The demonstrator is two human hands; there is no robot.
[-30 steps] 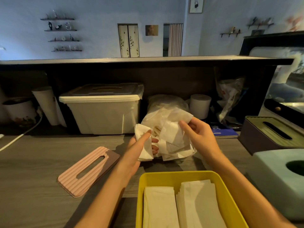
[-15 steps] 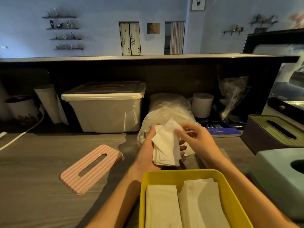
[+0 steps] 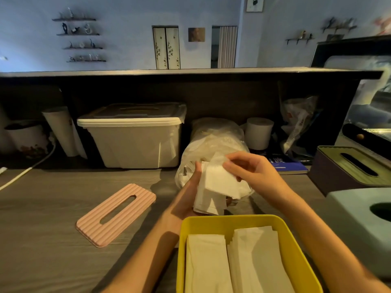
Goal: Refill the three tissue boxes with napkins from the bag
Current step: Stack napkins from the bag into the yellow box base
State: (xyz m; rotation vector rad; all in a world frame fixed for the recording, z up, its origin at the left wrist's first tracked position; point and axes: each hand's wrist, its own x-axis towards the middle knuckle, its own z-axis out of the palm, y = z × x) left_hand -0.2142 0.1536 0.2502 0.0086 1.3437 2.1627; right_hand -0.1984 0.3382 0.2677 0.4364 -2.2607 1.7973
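A stack of white napkins [image 3: 213, 187] is held upright above the table, just behind the open yellow tissue box [image 3: 222, 221]. My left hand [image 3: 188, 197] grips the stack from the left side and underneath. My right hand [image 3: 251, 172] pinches the top napkin at its upper edge. Two piles of napkins [image 3: 232, 263] lie inside the yellow box. Its pink ribbed lid [image 3: 116, 214] lies on the table to the left. The clear plastic bag [image 3: 211, 140] with more napkins lies behind my hands. A pale green tissue box [image 3: 364, 210] and a dark box with an olive lid [image 3: 347, 168] stand at the right.
A beige lidded storage bin [image 3: 135, 136] stands at the back left of the bag, a white roll [image 3: 259, 132] and a crumpled bag [image 3: 298, 123] at the back right. A white cable [image 3: 25, 172] runs along the far left. A raised dark counter ledge closes the back.
The loose napkins have been gathered into one stack in my left hand, closer to the yellow box. My right hand moved to the stack's top edge.
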